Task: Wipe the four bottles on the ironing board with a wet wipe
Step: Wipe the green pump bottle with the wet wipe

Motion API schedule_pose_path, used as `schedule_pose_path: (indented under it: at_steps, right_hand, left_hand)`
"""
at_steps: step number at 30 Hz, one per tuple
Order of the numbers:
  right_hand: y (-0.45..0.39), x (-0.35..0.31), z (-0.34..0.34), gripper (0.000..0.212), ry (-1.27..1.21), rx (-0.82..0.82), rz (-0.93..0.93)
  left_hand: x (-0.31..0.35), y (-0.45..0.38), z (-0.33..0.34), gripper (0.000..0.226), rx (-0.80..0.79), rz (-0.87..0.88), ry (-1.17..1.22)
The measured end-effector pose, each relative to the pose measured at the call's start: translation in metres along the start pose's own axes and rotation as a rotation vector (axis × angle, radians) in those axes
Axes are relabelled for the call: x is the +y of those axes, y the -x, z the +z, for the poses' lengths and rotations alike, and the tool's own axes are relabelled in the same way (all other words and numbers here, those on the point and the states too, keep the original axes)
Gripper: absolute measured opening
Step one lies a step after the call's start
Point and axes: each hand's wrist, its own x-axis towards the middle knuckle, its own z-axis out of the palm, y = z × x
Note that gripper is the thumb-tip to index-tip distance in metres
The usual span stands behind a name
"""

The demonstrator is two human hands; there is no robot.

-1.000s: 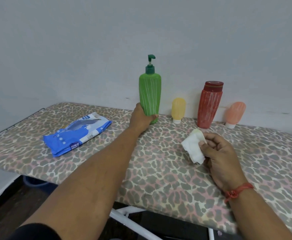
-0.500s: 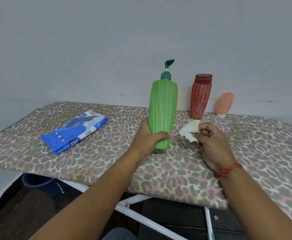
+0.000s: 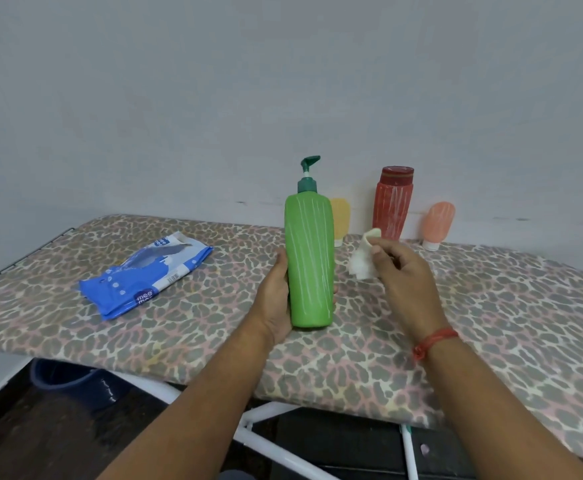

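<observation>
Wall: plain pale grey-blue (image 3: 283, 81), filling the upper half of the view, with a few small dark marks low down.
Ironing board: leopard-print cover (image 3: 491, 323), its far edge against the wall, wire rest at its left end (image 3: 27, 258).
Board legs: white tubes (image 3: 276, 441) crossing below.
Floor: dark (image 3: 41, 441).
Under the board's left end: dark blue bucket (image 3: 72, 379).

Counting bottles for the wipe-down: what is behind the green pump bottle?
Behind the green pump bottle a yellow bottle stands by the wall; only its right part shows, the rest is covered.
</observation>
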Motion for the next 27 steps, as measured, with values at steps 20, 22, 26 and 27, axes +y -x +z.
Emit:
schedule_pose_path:
  at_steps: [20, 22, 26, 27]
  right_hand:
    - [-0.037, -0.053, 0.044, 0.028, 0.512, 0.088, -0.530]
    - [-0.034, -0.051, 0.043, 0.031, 0.471, 0.078, -0.479]
    - [-0.021, -0.037, 0.042, 0.038, 0.427, 0.030, -0.419]
    - [-0.023, -0.038, 0.042, 0.038, 0.438, 0.021, -0.423]
  left_hand:
    - [-0.001, 0.003, 0.005, 0.065, -0.014, 0.071, -0.073]
    - [-0.001, 0.003, 0.004, 0.066, -0.006, 0.081, -0.055]
    - [0.000, 0.001, 0.004, 0.069, -0.003, 0.096, -0.027]
    - [0.000, 0.000, 0.004, 0.070, -0.003, 0.091, -0.034]
